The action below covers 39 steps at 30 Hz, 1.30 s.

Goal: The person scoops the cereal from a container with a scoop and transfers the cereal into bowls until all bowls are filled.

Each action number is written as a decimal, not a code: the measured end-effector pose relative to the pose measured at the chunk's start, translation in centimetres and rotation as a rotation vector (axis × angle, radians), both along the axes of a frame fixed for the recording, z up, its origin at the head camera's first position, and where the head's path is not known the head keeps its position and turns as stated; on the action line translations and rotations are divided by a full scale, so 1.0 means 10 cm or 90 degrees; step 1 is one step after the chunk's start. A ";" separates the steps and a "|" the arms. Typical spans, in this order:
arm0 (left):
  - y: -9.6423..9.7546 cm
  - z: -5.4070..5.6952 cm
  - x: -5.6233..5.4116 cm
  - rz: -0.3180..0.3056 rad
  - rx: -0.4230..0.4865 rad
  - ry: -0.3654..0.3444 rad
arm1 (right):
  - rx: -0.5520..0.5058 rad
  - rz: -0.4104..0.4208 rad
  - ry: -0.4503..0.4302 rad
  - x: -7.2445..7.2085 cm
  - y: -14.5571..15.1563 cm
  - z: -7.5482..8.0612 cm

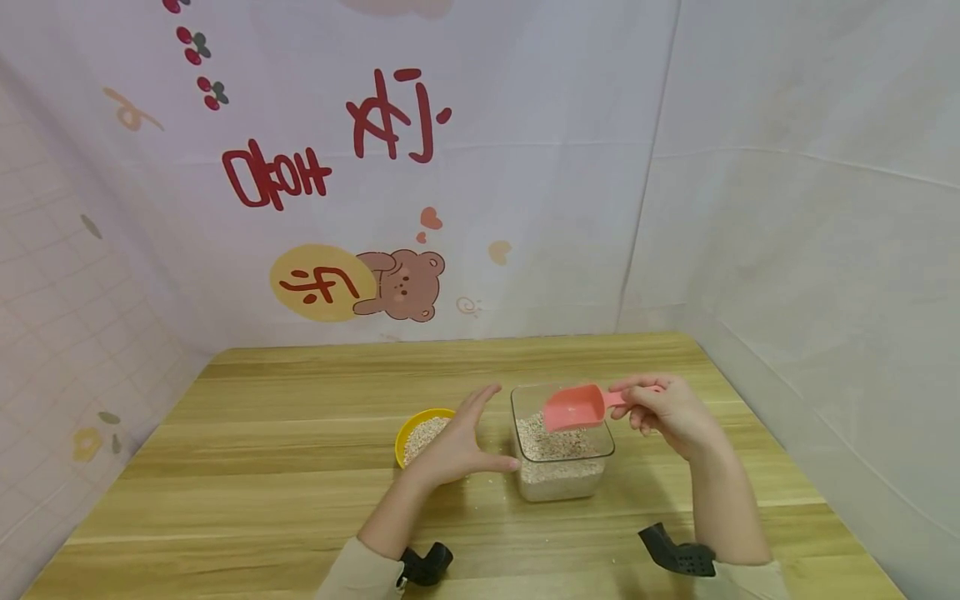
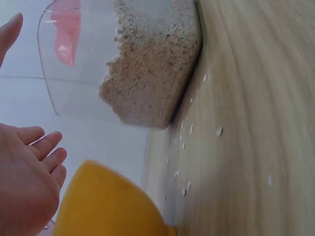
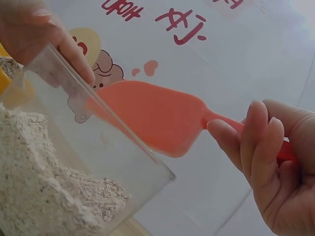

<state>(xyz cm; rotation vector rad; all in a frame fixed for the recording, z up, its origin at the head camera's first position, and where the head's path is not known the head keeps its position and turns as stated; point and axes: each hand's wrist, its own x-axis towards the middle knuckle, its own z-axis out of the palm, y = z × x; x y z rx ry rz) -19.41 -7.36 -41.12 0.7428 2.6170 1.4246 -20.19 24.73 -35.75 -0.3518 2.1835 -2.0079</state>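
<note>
My right hand (image 1: 667, 408) grips the handle of a pink scoop (image 1: 573, 408). The scoop is above the clear square container (image 1: 561, 459), its bowl appearing bare in the head view. Oat flakes (image 3: 74, 191) partly fill that container, heaped unevenly. To the container's left is my left hand (image 1: 463, 446), fingers extended and thumb apart, near the container wall; whether the thumb touches it I cannot tell. Beneath and behind this hand stands a yellow bowl (image 1: 402, 440) of oat flakes, partly covered by the hand and also seen from the side in the left wrist view.
Loose flakes (image 2: 219, 132) lie scattered on the wooden table (image 1: 262, 500) around the container and bowl. A printed white curtain (image 1: 555, 208) hangs behind the table, with more pale cloth along both sides. Each wrist carries a black mount (image 1: 678, 557).
</note>
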 end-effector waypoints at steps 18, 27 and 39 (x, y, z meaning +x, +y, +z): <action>0.19 -0.07 -0.07 -0.009 0.013 -0.021 | 0.105 -0.011 -0.006 0.01 -0.01 0.01; 0.22 -0.08 -0.08 -0.010 0.023 -0.023 | 0.136 -0.017 -0.004 0.03 -0.10 0.03; 0.22 -0.09 -0.08 -0.014 0.038 -0.031 | 0.165 -0.015 -0.026 0.04 -0.19 0.03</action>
